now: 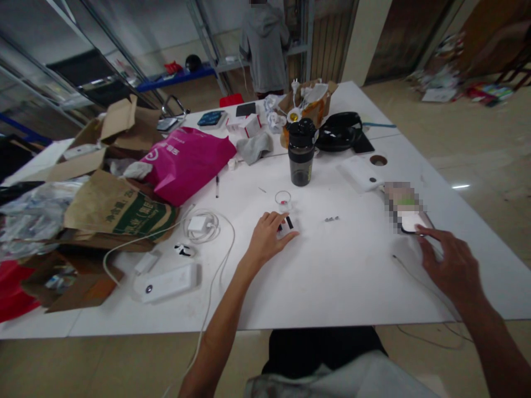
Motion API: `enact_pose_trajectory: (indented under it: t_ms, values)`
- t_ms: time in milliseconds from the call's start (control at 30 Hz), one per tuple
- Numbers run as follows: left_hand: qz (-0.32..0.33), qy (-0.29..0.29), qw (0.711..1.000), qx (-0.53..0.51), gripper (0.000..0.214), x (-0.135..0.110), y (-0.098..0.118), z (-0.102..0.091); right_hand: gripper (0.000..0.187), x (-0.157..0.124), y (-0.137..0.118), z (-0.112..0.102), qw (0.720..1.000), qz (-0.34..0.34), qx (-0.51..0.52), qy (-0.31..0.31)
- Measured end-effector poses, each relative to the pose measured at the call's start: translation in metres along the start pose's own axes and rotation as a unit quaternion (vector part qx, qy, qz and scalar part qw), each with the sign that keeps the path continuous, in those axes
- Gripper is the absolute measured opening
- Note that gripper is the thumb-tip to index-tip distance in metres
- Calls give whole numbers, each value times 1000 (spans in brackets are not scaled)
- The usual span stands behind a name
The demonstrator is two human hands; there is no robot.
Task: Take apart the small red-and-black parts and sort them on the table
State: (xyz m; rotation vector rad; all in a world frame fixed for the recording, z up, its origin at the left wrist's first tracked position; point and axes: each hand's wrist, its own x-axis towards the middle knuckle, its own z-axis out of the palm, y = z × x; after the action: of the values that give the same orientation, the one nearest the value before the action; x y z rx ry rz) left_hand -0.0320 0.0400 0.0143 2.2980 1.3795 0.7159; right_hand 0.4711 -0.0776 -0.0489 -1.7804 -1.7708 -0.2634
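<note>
My left hand (269,236) rests on the white table (332,276), fingers curled down over a small white and black piece (287,223). Just beyond it lies a small clear ring with a red bit (282,199). My right hand (450,264) lies flat near the table's right edge, fingers stretched toward a white phone-like device (411,221), the fingertip touching its near end. A few tiny metal parts (331,219) lie between the two hands.
A dark bottle (301,153) stands behind the ring. A pink bag (186,160), cardboard boxes (112,210), a white charger with cable (199,225) and a white flat device (166,283) crowd the left. A black helmet-like object (341,131) sits far back. A person in grey (265,47) stands beyond the table.
</note>
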Motion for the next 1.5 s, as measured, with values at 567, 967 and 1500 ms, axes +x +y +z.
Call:
enact_pose_trajectory:
  t_ms: [567,967,1500]
  values:
    - [10,-11,996,88,56,-2,-21,4,29,0,-1,-1,1000,-18,-4,12]
    - [7,-7,997,73,53,-5,-26,2,27,21,0,3,1000,20,7,10]
    - [38,-2,998,51,56,-6,-34,7,34,39,22,22,999,18,14,45]
